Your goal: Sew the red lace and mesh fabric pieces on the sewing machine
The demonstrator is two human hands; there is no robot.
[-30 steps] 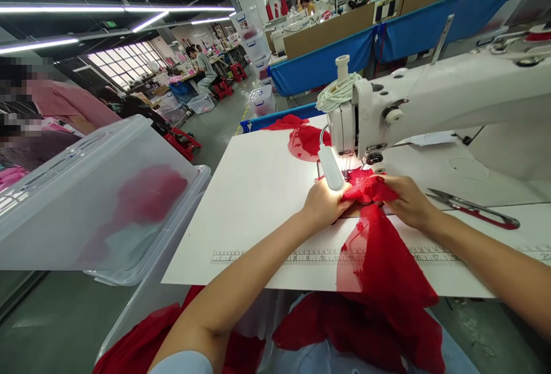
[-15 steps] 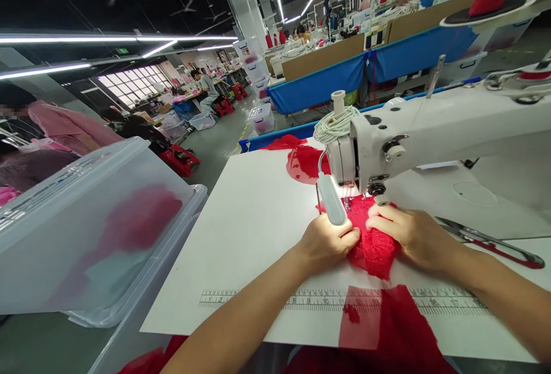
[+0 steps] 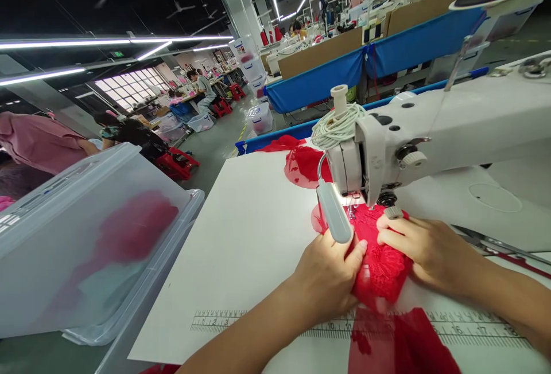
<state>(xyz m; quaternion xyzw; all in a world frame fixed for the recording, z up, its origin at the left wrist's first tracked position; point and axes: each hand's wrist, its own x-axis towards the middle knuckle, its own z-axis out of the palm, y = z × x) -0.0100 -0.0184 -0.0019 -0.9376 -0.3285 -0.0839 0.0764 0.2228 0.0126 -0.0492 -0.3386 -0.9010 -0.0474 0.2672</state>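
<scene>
A piece of red lace fabric lies under the needle end of a white sewing machine. My left hand is closed on the fabric's left edge, thumb on top, partly behind a small grey lamp. On the right side of the lace, my right hand grips it with bent fingers, close to the machine's lower knob. Sheer red fabric hangs over the table's front edge, across a printed ruler. More red fabric rests behind the needle.
Thread snips lie right of my right hand. A clear plastic bin with red cloth inside stands left of the white table. Blue cloth hangs along the row ahead. Several people sit at other stations, one in a pink top.
The view has come slightly closer to the table. Both hands still hold the lace; my left thumb lies more extended over it. More sheer fabric shows left of the needle.
</scene>
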